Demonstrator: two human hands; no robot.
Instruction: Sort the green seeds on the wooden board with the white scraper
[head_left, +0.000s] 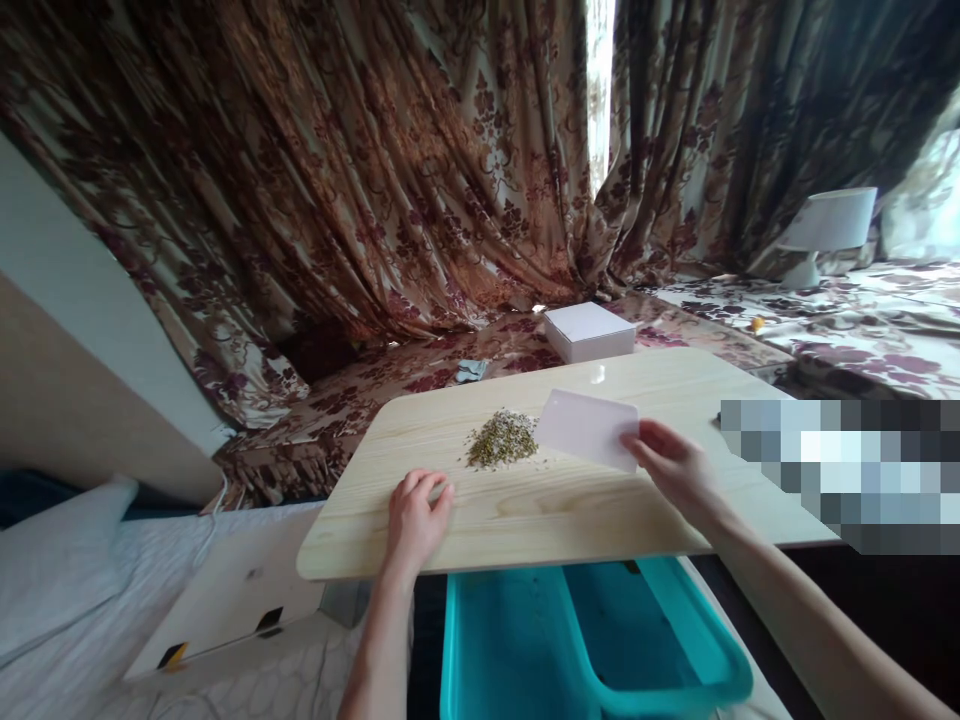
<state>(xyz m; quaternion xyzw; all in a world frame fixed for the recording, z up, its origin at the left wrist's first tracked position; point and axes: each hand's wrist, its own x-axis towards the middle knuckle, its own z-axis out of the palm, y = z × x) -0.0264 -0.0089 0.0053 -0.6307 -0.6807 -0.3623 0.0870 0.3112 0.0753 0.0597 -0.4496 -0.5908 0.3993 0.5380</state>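
A heap of small mixed green and pale grains [501, 440] lies on the light wood-grain table [540, 510]. My right hand [671, 465] pinches the right end of a thin white flat scraper-like sheet [589, 428], thumb against its face. The sheet is tilted, and its left edge comes up to the heap's right side. My left hand [420, 515] rests on the table to the left of and nearer than the heap. Its fingers are loosely bent with the thumb apart, and I see nothing held in it.
Below the table's near edge stands a turquoise two-part tub [510, 640]. A white box [589, 335] and a folded pale cloth [472, 371] lie beyond the far edge. A white lamp [832, 220] stands far right. At left is a large white flat carton [232, 600]. Patterned curtains hang behind.
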